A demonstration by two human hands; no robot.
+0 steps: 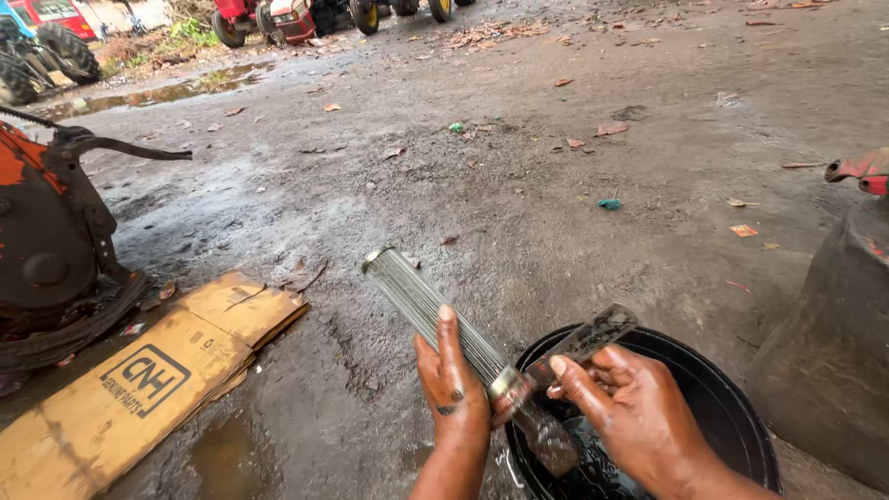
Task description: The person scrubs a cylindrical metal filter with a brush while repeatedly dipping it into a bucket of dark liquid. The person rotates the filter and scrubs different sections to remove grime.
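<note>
My left hand (452,381) grips a long cylindrical metal filter (417,298) with fine pleated mesh, its far end pointing up and to the left. Its near end sits just over the rim of a black tub (741,407) holding dark liquid. My right hand (630,412) holds a dirty flat brush (582,344) against the filter's lower end cap, over the tub. Both hands are wet and grimy.
Flattened cardboard (139,380) lies on the wet ground at left, beside an orange machine part (42,241). A large dark tyre (833,352) stands at the right edge. Puddles, dead leaves and parked tractors (278,18) are farther off.
</note>
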